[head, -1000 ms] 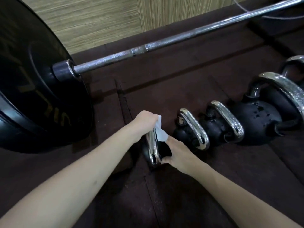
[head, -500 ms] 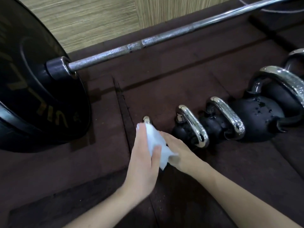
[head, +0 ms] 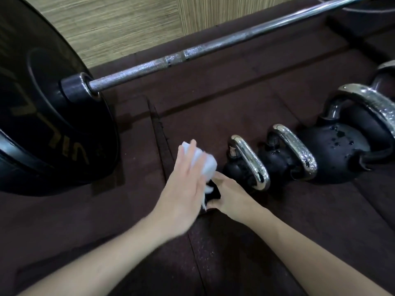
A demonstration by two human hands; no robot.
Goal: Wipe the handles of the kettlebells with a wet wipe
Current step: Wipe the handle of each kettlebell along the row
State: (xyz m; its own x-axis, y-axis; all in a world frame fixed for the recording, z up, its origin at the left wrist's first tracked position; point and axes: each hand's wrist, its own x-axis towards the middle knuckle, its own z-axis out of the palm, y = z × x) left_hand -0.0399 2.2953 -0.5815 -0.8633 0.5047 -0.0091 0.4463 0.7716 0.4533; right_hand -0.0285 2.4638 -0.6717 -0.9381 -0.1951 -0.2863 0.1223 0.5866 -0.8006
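Observation:
A row of black kettlebells with chrome handles stands on the dark floor mat. My left hand (head: 183,189) presses a white wet wipe (head: 203,163) over the handle of the nearest, smallest kettlebell (head: 213,192), which is mostly hidden. My right hand (head: 230,195) grips that kettlebell's black body from the right. Beyond it stand a second kettlebell (head: 250,161), a third (head: 295,154) and a large one (head: 346,150) with water drops on it.
A barbell bar (head: 213,45) crosses the back, with a big black weight plate (head: 42,116) at the left. Another chrome handle (head: 388,67) shows at the right edge. A wooden wall (head: 128,24) lies behind. A seam in the floor mat (head: 158,133) runs past my left hand.
My left hand went from gripping the handle's far end to lying over it with the wipe, then slid a little farther along. My right hand stayed on the kettlebell.

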